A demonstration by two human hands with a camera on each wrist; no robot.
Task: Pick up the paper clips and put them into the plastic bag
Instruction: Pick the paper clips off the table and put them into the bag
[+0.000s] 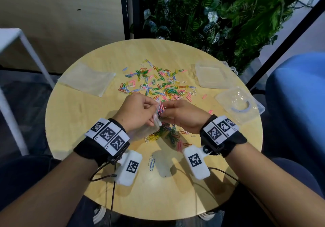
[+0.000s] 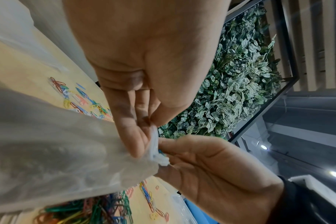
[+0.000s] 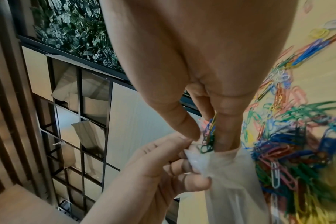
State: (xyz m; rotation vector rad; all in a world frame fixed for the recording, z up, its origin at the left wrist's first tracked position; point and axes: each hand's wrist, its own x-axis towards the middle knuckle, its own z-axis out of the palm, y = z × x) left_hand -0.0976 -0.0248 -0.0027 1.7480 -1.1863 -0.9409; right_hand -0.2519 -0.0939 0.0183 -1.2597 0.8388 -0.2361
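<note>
Both hands meet above the middle of the round wooden table (image 1: 88,114). My left hand (image 1: 139,110) pinches the rim of a clear plastic bag (image 1: 153,130) and holds its mouth up. My right hand (image 1: 179,114) pinches a bunch of coloured paper clips (image 1: 161,109) at the bag's mouth. The right wrist view shows the clips (image 3: 208,136) between thumb and fingers, just over the bag's opening (image 3: 199,160). Many loose clips (image 1: 158,84) lie scattered behind the hands, and another heap (image 1: 167,135) lies under them. In the left wrist view the bag (image 2: 67,151) fills the left side.
A spare clear bag (image 1: 88,80) lies flat at the table's left. An open clear plastic box (image 1: 213,76) and its lid (image 1: 240,103) sit at the right. Two clips (image 1: 151,163) lie near the front edge. A plant wall (image 1: 219,11) stands behind, a blue seat (image 1: 297,103) at right.
</note>
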